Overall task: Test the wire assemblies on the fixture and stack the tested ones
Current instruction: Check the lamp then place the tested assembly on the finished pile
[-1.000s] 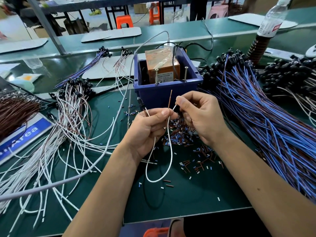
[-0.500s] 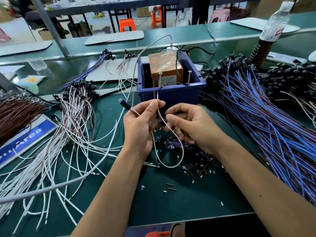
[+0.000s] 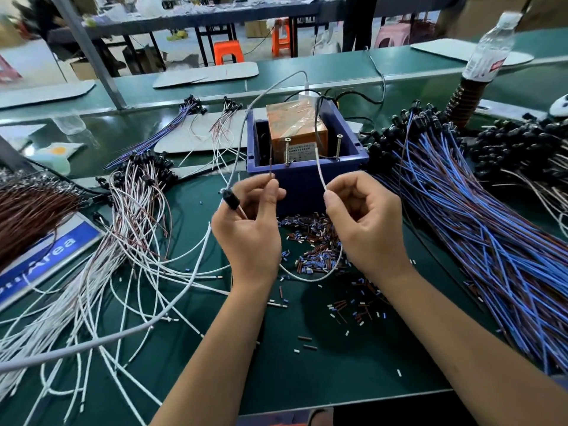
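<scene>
so that each bared tip can meet a screw (image 3: 287,150) on the fixture (image 3: 307,176) at twelve o'clock, the brown lead (image 3: 270,167) is pinched by the left hand (image 3: 249,232) and the white lead (image 3: 321,176) by the right hand (image 3: 365,222).

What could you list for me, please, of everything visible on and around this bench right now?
fixture box: one, blue, centre of bench, orange block inside
screws: two, upright at the box's front wall
held wire assembly: one, brown and white leads, looped between the hands
white-and-brown wires: many, left of box
blue wires: many, right of box
brown wires: bundle, far left
cut sleeve bits: many, brown, blue, white, on green mat
water bottle: one, clear, back right
grey cable: one, crossing left
left hand: pinches brown lead
right hand: pinches white lead
</scene>
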`<state>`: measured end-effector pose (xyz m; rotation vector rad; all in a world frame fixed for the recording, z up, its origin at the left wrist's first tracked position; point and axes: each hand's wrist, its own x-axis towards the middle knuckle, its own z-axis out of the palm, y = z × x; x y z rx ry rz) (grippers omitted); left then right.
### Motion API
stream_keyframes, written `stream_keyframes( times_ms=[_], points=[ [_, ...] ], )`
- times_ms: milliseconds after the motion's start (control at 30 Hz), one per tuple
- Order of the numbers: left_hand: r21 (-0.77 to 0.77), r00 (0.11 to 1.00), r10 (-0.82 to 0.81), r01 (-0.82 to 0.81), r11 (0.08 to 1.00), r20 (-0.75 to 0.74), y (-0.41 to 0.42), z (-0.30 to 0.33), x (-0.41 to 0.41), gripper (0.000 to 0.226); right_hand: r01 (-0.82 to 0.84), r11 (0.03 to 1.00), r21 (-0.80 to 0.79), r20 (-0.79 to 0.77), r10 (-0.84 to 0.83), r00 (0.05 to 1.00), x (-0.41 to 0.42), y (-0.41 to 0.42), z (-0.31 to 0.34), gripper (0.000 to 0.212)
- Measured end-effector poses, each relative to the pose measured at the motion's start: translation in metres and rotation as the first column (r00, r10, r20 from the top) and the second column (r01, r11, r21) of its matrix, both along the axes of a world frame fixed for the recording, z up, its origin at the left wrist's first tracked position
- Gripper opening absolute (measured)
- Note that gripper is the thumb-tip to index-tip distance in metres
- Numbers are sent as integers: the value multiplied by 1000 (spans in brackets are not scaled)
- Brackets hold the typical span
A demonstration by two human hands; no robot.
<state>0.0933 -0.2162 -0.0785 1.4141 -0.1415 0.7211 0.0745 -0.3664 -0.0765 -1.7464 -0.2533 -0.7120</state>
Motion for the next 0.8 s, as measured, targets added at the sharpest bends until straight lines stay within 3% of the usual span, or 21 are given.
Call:
stream_keyframes(
  times_ms=[167,300,467,800],
  points=[
    [-3,992,126,-125,992,6,0,4,2,12,243,970,-26,155,-236,959,3,-4,-2,23],
    [29,977,213,-214,976,9,-2,7,5,10,366,928,-66,158,-352,922,6,-5,-5,32],
    [102,961,276,-274,956,-6,-10,10,8,7,383,915,-124,142,-366,920,6,-5,-3,36],
    [132,973,229,-227,965,1,-15,8,9,10,382,911,-154,149,-361,921,4,-3,2,37]
  ],
)
